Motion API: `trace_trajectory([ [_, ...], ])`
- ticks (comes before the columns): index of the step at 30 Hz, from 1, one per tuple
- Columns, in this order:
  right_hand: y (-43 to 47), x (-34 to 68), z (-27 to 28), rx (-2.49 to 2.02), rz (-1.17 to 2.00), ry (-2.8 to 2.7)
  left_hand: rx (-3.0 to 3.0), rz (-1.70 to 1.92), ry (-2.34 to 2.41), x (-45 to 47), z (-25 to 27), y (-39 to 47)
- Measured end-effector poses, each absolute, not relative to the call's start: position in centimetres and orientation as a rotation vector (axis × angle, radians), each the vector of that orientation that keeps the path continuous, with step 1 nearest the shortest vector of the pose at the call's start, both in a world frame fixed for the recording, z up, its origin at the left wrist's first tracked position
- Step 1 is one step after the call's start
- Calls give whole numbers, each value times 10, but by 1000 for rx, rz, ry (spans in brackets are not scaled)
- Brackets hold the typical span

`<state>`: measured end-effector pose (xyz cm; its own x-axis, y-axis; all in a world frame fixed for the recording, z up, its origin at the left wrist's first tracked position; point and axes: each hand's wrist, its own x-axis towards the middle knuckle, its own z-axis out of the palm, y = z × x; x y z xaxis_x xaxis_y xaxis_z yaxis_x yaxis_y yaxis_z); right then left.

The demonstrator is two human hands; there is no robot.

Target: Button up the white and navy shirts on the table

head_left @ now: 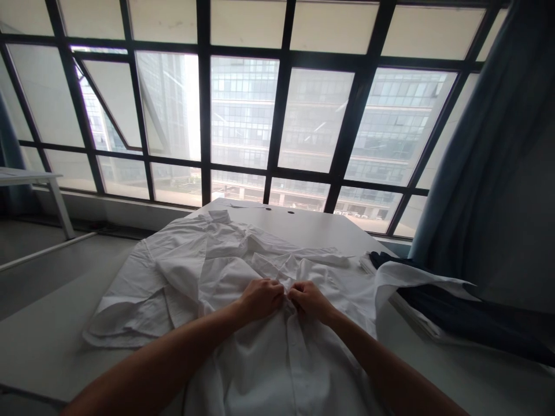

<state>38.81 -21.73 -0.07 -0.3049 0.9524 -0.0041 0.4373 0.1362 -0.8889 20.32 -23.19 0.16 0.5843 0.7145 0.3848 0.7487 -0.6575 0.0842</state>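
A white button-up shirt (264, 358) lies spread on the table in front of me, its front placket running down towards me. Near its collar, my left hand (262, 297) is closed on the cloth at the placket. My right hand (310, 299) pinches the other side of the same spot, its fingertips close to those of the left. Any button between the fingers is hidden. Another white garment (173, 260), crumpled, lies beyond and to the left of my hands.
The white table (312, 222) reaches towards the windows. Dark folded clothing (459, 312) with white cloth lies at the right. A blue-grey curtain (459, 173) hangs behind it. Another white table (30, 176) stands at the far left, and one window pane (113, 98) is tilted open.
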Motion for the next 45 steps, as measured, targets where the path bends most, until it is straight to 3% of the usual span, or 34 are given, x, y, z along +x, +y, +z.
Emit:
trace_trajectory([
  [16, -210, 395, -5, -1229, 1175, -1942, -2743, -939, -1130, 197, -11, -226],
  [34, -211, 390, -3, -1223, 676, -2191, -2848, -943, -1052, 194, -11, -221],
  [40, -216, 387, 2, -1324, 647, -2251, -2940, -795, -912, 189, -4, -225],
  [45, -218, 390, 0, -1247, 651, -2240, -2937, -893, -1077, 191, -1, -231],
])
